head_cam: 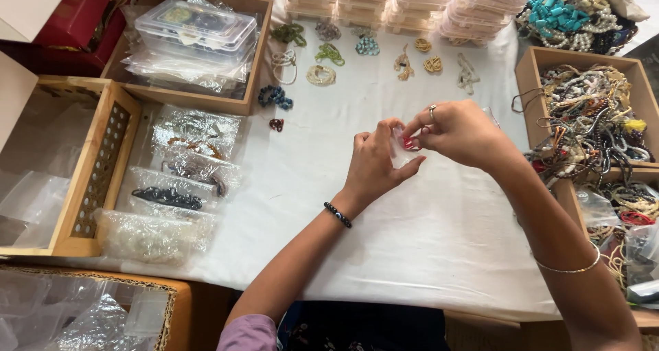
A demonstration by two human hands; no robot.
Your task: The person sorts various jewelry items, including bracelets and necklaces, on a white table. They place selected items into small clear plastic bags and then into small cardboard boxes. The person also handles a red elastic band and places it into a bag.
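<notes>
Hands meet over the middle of the white-clothed tabletop (425, 255). Left hand (374, 169) holds a small clear plastic pouch (399, 152) upright, thumb on one side and fingers curled behind it, so its grip is pinched on the pouch. Right hand (460, 132) comes in from the other side, finger and thumb pressed together on a small red piece (410, 143) at the pouch's mouth; whether the piece is inside the pouch or just at its edge cannot be told.

Open cloth lies below and between the forearms, down to the near edge of the tabletop. To the left, a row of filled clear bags (182, 179) lies close beside a perforated wooden box (103, 165). Behind those, a wooden tray (250, 69) carries a clear lidded case (195, 25). Beyond the hands, small bead bracelets (322, 66) are spread in loose rows, well apart from the fingers, with stacks of clear plastic boxes (412, 4) along the far edge. On the right, a wooden tray of tangled bead strings (590, 117) sits near the right wrist, its rim just beside the forearm.
</notes>
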